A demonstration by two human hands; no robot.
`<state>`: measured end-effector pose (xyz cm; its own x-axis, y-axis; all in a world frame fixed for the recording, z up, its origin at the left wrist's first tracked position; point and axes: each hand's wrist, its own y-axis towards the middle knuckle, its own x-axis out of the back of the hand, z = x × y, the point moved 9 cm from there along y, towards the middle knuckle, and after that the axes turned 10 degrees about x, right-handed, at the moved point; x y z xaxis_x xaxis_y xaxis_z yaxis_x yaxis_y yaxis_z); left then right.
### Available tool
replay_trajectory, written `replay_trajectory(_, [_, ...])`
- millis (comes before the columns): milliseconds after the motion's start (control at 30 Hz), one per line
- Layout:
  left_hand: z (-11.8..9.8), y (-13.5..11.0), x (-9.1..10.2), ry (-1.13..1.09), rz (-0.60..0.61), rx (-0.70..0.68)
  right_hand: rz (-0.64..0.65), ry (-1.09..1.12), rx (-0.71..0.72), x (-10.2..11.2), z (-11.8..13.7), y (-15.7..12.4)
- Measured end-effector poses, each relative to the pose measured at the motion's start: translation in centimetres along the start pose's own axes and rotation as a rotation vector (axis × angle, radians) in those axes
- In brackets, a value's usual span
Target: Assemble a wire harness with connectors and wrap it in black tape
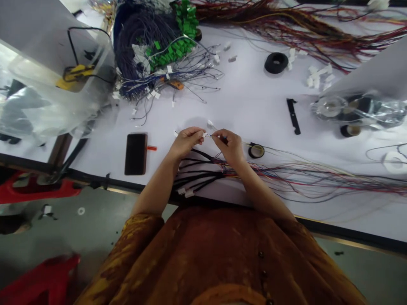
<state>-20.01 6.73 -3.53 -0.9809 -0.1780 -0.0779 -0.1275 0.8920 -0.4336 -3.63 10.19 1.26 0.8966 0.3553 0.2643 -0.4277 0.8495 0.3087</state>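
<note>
My left hand and my right hand meet above the white table, fingertips almost touching. The left hand pinches a small white connector. The right hand pinches a thin wire end beside it, and a second white connector sticks up just above. Under both hands lies a wire harness with black sleeved branches fanning to the left and thin coloured wires trailing to the right along the table's near edge.
A black phone lies left of my hands, a small tape roll to the right. Further back sit a black tape roll, loose white connectors, green-tagged wire bundles, red-brown wires and clear plastic bags.
</note>
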Motion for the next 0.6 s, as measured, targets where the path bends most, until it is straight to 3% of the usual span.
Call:
replay_trajectory(200, [0.7, 0.2, -0.2, -0.002, 0.008, 0.008, 0.045, -0.048, -0.043, 0.1, -1.3, 0.1])
replay_trajectory(600, [-0.4, -0.5, -0.7, 0.157, -0.028, -0.034, 0.123, -0.169, 0.161, -0.3, 0.3, 0.2])
